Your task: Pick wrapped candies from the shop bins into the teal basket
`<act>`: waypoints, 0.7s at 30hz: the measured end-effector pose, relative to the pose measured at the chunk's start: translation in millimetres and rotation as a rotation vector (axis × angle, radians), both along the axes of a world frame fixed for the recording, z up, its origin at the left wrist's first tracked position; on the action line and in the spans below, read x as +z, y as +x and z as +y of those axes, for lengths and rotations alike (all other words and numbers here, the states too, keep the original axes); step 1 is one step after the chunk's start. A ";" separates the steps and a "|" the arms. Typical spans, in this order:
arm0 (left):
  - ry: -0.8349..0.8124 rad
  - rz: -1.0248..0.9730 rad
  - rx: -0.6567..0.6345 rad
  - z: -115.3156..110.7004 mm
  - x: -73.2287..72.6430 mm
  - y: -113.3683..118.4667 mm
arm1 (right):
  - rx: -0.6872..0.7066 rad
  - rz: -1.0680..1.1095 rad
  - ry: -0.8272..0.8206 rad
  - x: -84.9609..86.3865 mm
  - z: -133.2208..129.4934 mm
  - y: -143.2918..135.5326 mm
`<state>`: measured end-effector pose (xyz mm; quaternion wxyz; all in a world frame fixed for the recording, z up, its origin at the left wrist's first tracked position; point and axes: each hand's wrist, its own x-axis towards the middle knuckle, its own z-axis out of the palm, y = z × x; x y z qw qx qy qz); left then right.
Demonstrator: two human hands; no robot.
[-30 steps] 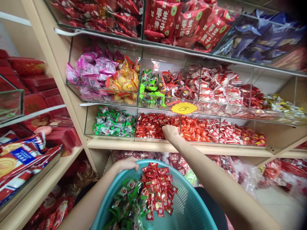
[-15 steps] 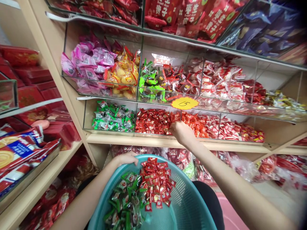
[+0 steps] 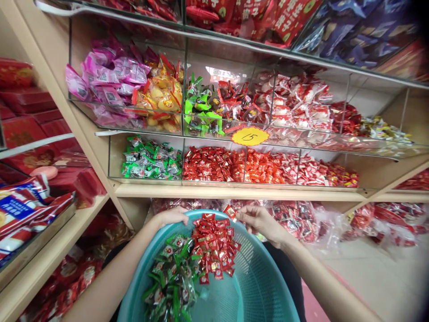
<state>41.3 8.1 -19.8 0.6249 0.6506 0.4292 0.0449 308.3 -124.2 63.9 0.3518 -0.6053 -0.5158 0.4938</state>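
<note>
My left hand (image 3: 172, 216) is closed over the far left rim of a teal plastic basket (image 3: 264, 273). Between the fingertips of my right hand (image 3: 258, 220) is a small red wrapped candy (image 3: 229, 212), held just over the basket's far rim. Inside the basket lie two heaps: small red wrapped candies (image 3: 216, 246) toward the far side, and green-and-clear wrapped candies (image 3: 172, 277) on the left. Beyond the basket, a bin of the same-looking red candies (image 3: 208, 164) sits on the low shelf, beside orange-red wrapped candies (image 3: 259, 167).
Clear-walled bins of candy fill the shelves ahead, with a yellow price tag marked 15 (image 3: 250, 136) on the front. Green-and-silver candies (image 3: 150, 158) occupy the low left bin. Bagged goods (image 3: 295, 219) lie under the shelf. A side shelf (image 3: 56, 232) stands close on the left.
My right hand has drawn back from the low candy bins to the basket's far rim, with a red candy now showing in its fingers. My left hand stays on the rim.
</note>
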 end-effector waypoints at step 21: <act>0.073 0.073 -0.023 -1.9 5.8 0.7 | 0.024 -0.176 -0.133 -95.4 -33.5 -1.3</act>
